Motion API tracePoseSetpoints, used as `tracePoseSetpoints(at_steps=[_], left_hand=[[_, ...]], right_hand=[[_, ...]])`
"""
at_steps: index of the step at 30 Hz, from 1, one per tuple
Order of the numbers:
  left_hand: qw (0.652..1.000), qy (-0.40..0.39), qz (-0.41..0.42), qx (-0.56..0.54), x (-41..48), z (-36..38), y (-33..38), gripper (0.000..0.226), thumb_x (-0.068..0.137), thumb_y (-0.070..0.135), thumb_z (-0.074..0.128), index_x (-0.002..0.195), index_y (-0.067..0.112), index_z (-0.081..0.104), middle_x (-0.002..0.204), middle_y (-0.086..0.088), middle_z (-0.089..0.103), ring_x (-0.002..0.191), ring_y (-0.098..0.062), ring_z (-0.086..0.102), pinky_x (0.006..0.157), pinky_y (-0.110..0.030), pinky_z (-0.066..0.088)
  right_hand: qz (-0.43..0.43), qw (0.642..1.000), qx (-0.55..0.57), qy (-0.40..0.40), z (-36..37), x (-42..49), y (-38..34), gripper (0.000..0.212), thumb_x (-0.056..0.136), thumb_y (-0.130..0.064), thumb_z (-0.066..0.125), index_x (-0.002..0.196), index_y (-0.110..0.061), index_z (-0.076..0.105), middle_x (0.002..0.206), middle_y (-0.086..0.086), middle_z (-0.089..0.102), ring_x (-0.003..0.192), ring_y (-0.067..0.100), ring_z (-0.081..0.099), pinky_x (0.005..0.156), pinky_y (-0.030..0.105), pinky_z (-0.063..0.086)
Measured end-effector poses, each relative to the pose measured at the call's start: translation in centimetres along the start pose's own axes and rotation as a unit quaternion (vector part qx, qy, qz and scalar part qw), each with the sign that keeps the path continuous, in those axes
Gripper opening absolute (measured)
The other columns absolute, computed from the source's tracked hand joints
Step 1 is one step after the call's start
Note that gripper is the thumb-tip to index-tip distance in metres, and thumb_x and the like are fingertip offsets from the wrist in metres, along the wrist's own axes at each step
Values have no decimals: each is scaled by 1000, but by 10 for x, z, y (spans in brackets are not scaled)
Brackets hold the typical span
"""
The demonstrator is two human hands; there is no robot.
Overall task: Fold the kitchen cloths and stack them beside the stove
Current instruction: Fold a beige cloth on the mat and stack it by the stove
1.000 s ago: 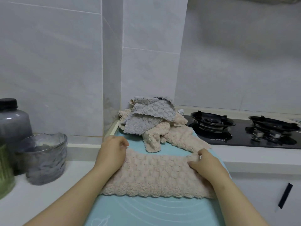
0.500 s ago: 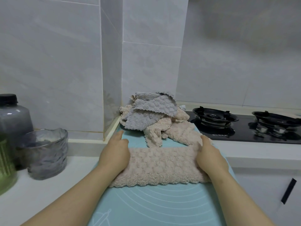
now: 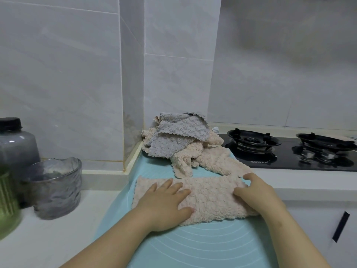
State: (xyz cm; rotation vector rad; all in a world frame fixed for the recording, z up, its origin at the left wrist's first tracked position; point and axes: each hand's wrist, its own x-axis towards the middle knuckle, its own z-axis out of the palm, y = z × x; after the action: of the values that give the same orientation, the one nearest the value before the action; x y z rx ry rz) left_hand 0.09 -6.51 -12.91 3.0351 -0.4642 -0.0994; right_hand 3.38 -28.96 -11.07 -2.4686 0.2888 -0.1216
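Cut off at the left edge: a green ribbed container (image 3: 7, 202) and a dark-capped smoky jar (image 3: 15, 140), each only partly in frame. Hard to make out through the rippled wall of the grey glass bowl (image 3: 56, 188) beside them: whatever sits inside. Clipped at the right edge: the far burner of the black stove (image 3: 289, 153), with print on the front rim too small to read. Buried under a grey cloth (image 3: 177, 136) draped on top: the lower layers of the heap of unfolded cloths (image 3: 204, 157) (number of beige pieces in the tangle impossible to count). Hidden under a palm: the right end of the folded beige cloth (image 3: 208, 198).

Left hand (image 3: 164, 204) laid flat, fingers straight and slightly spread, pressing down on the left half of the folded beige cloth. Right hand (image 3: 257, 196) resting on the right end, fingers loosely bent, thumb stretched inward over the fleece.

Folded into a long strip and lying on the pale teal mat (image 3: 193, 246) on the white table (image 3: 48, 238), just in front of the heap and touching its trailing beige corner. Long axis running left to right, right end toward the stove and a touch nearer the camera, left end toward the tiled wall corner.
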Motion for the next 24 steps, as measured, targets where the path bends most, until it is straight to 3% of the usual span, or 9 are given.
tracePoseSetpoints(at_steps=[5,8,11,13,15,17,18,21,24], left_hand=[[999,-20,49,-12,1,0,-3,49,98,49,19,144,50,2,156,16,-8,144,-8,-11,118,-42,-7],[998,-16,56,-34,0,-2,-4,47,99,48,20,144,48,10,157,16,0,145,-8,-6,118,-41,-4],[967,119,7,-228,3,-9,-8,38,99,43,31,136,41,38,148,9,36,132,-9,34,111,-32,24],[848,216,-91,-475,6,-21,-11,19,97,43,39,109,39,53,127,2,58,100,-12,55,92,-31,42],[669,193,-149,-702,7,-33,-15,30,94,51,39,108,28,53,106,-9,65,78,-20,57,73,-33,46],[545,131,-157,-813,6,-33,-22,50,89,61,38,114,20,51,91,-15,67,74,-25,61,66,-34,51],[522,112,-158,-830,3,-33,-23,52,88,62,41,114,18,53,85,-14,69,74,-26,63,64,-35,52],[565,127,-161,-799,1,-27,-24,33,90,31,56,122,30,45,93,-9,65,76,-24,62,62,-37,55],[642,115,-160,-741,-1,-30,-24,47,85,-4,49,119,28,53,100,-10,59,75,-23,57,65,-36,56]], right_hand=[[-20,981,190,-8,-4,1,-1,55,83,-4,61,133,-19,46,103,8,58,83,24,58,59,28,44],[-11,940,340,-3,-8,-2,-8,50,85,-2,60,131,-18,49,106,11,60,76,26,60,55,29,46],[-40,854,518,-34,-7,-12,-29,47,87,3,56,128,-19,51,92,4,64,74,22,63,64,36,52],[-100,765,620,-140,-4,-21,-43,60,79,4,63,131,-23,49,94,5,70,75,20,67,61,34,58],[-161,678,657,-289,4,-30,-52,84,56,-7,85,130,-27,49,103,7,71,84,22,70,64,32,59],[-173,663,628,-369,13,-32,-54,97,40,-20,94,127,-27,52,117,11,67,97,26,68,74,34,59],[-166,671,616,-376,17,-32,-53,96,39,-24,94,126,-26,53,118,12,66,96,26,68,74,34,57],[-128,729,593,-317,23,-29,-51,66,62,-23,80,123,-19,55,100,8,72,78,20,68,63,29,54],[-92,770,590,-224,24,-25,-48,24,84,-18,56,107,-15,60,76,3,69,60,13,61,55,23,47]])
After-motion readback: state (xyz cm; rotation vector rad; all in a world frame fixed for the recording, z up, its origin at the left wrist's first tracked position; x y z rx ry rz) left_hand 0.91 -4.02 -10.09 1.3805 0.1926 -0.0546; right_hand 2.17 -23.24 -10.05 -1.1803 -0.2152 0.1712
